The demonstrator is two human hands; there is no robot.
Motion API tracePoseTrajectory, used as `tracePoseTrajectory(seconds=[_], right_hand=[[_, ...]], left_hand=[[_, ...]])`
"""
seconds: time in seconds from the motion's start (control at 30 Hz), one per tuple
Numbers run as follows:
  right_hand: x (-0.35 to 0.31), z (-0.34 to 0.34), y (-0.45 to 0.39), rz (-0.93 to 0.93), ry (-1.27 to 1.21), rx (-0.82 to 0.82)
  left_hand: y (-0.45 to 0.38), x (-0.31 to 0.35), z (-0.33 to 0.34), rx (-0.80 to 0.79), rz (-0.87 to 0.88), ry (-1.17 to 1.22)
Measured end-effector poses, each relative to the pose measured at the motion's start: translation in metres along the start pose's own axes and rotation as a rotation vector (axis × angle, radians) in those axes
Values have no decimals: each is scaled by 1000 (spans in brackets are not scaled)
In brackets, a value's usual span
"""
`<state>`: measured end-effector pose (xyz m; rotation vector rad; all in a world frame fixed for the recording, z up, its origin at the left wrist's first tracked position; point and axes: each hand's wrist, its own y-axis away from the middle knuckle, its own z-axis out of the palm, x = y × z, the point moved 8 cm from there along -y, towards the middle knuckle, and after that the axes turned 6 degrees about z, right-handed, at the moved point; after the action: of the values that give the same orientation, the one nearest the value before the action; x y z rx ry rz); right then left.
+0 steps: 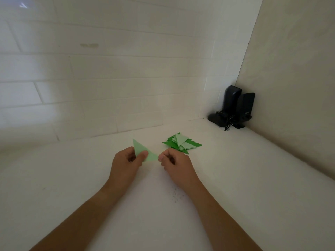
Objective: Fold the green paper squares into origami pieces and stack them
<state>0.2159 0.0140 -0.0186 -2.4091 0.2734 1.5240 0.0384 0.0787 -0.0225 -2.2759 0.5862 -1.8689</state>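
Observation:
A light green paper folded into a triangle (143, 150) is held just above the white table. My left hand (126, 160) pinches its left part, thumb on top. My right hand (174, 160) has curled fingers and its thumb tip meets the triangle's right corner. Whether it pinches that corner is unclear. Behind my right hand lies a pile of folded green pieces (181, 143), dark and light green triangles lying overlapped.
The white table (90, 178) meets a white tiled wall at the back and a plain wall on the right. Two black speakers with a cable (233, 109) stand in the far right corner. Small dark specks (175, 195) lie near my right forearm.

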Motion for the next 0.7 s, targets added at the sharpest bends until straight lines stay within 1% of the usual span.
tracePoseTrajectory(seconds=[0.13,0.2,0.27,0.33,0.4,0.47,0.63,0.7], right_hand=[[1,1,1,15,16,-23],[1,-1,0,28,7,8],[4,-8,-1,52,-28,89],[11,-20,-1,123,-83,218],[25,-33,0,236,-198,353],[37,-40,1,317,-356,447],[45,-41,0,370,-605,484],[47,-39,-1,391,-637,475]], left_hand=[[1,4,0,14,-3,20],[2,5,1,15,-15,37],[2,4,2,14,-28,40],[3,0,1,26,-61,52],[3,-3,2,20,-85,64],[4,-1,2,8,-83,43],[2,-2,3,-7,-64,3],[2,-3,4,-16,-64,-11]])
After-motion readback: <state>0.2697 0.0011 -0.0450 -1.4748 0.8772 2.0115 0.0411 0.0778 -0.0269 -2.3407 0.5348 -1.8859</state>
